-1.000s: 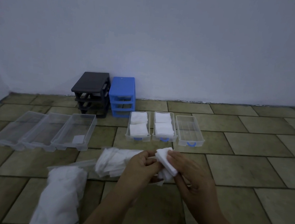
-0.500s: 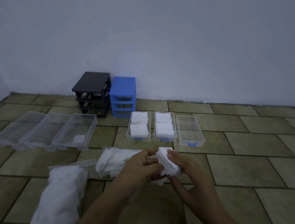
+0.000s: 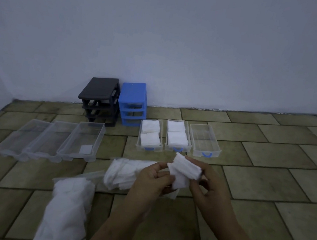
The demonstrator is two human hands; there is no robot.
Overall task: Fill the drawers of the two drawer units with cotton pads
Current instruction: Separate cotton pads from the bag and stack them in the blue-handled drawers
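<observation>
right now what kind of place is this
Probably a bare room corner at home: tiled floor meeting a plain painted wall, with no furniture in view, only drawer units set on the floor.

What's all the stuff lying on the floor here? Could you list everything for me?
Black drawer frame: one, black, by the wall, drawers out.
Blue drawer frame: one, blue, right of the black one.
Plain drawers: three, clear, left; the rightmost holds one pad.
Blue-handled drawers: three, clear; two filled with pads, the right one bare.
Open pad bag: one, white, centre.
Full pad bag: one, white, near left.
Pad stack: one, white, held.
Left hand, right hand: both grip the stack.
</observation>
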